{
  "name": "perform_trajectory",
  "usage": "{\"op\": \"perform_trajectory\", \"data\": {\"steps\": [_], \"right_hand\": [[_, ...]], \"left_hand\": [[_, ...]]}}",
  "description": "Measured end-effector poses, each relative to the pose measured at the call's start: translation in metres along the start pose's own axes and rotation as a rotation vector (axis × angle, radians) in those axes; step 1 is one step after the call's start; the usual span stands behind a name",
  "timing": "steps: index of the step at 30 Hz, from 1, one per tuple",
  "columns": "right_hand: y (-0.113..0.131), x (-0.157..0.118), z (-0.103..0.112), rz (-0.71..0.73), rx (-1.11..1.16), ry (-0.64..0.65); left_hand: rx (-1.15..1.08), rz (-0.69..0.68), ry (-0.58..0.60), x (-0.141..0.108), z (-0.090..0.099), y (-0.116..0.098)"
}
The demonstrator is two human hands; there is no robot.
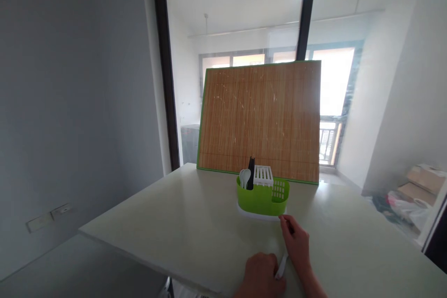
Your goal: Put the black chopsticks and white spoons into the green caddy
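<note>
Near the front of the table my left hand [261,274] is closed around what looks like a white spoon [282,266]; only part of it shows, slanting up toward my right wrist. My right hand [296,237] reaches farther forward, thumb and fingers pinched together at the near right corner of a green utensil caddy [260,202]. Whatever is in that pinch, if anything, is too small to make out. White spoons [245,178] and black chopsticks [251,174] stand in the caddy's left part. A white slotted rack [263,175] sits over its middle, and a white tray [244,213] is under it.
Behind the caddy, a large bamboo-patterned board [260,121] with green edging leans upright at the back of the white table [174,223]. Beyond it is a glass partition with dark frames [164,65]. Cardboard boxes and bags [415,195] lie on the floor at the right.
</note>
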State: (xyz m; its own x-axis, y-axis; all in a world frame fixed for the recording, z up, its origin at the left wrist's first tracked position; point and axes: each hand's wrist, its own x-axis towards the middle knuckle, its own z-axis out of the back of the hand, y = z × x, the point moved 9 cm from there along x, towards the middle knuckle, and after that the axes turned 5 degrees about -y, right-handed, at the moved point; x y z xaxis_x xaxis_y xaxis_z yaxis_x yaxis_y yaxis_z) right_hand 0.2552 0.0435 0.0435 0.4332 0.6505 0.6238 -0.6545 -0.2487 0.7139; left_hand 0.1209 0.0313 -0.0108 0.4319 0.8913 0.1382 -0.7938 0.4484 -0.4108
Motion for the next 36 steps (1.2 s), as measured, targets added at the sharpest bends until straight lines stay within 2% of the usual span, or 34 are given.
{"op": "perform_trajectory", "data": {"steps": [5,9,14,18,21,23,25,28,30,33,36], "right_hand": [[-0.001,-0.002,-0.004,-0.038,0.065,0.044],[0.001,-0.007,-0.025,-0.055,0.147,0.172],[0.007,-0.02,-0.059,-0.081,0.334,0.46],[0.005,-0.025,-0.068,-0.139,0.43,0.571],[0.005,-0.025,-0.069,-0.166,0.476,0.59],[0.006,-0.026,-0.071,-0.169,0.5,0.598],[0.007,-0.028,-0.073,-0.168,0.518,0.605],[0.009,-0.029,-0.076,-0.164,0.53,0.605],[0.01,-0.029,-0.075,-0.159,0.53,0.596],[0.01,-0.028,-0.074,-0.147,0.521,0.578],[0.01,-0.026,-0.073,-0.137,0.51,0.558]], "left_hand": [[-0.205,0.113,-0.169,-0.001,0.009,0.025],[-0.357,0.094,-0.259,-0.004,0.019,0.032],[-0.331,0.029,-0.218,-0.002,0.015,0.026],[-0.382,0.005,-0.218,-0.001,0.014,0.024],[-0.522,0.054,-0.353,0.002,0.033,0.035],[-0.582,0.088,-0.47,0.006,0.053,0.043],[-0.583,0.064,-0.539,0.013,0.075,0.044],[-0.494,-0.039,-0.548,0.026,0.106,0.03],[-0.408,-0.107,-0.521,0.034,0.118,0.017],[-0.302,-0.177,-0.502,0.04,0.125,0.005],[-0.257,-0.226,-0.543,0.042,0.132,0.002]]}}
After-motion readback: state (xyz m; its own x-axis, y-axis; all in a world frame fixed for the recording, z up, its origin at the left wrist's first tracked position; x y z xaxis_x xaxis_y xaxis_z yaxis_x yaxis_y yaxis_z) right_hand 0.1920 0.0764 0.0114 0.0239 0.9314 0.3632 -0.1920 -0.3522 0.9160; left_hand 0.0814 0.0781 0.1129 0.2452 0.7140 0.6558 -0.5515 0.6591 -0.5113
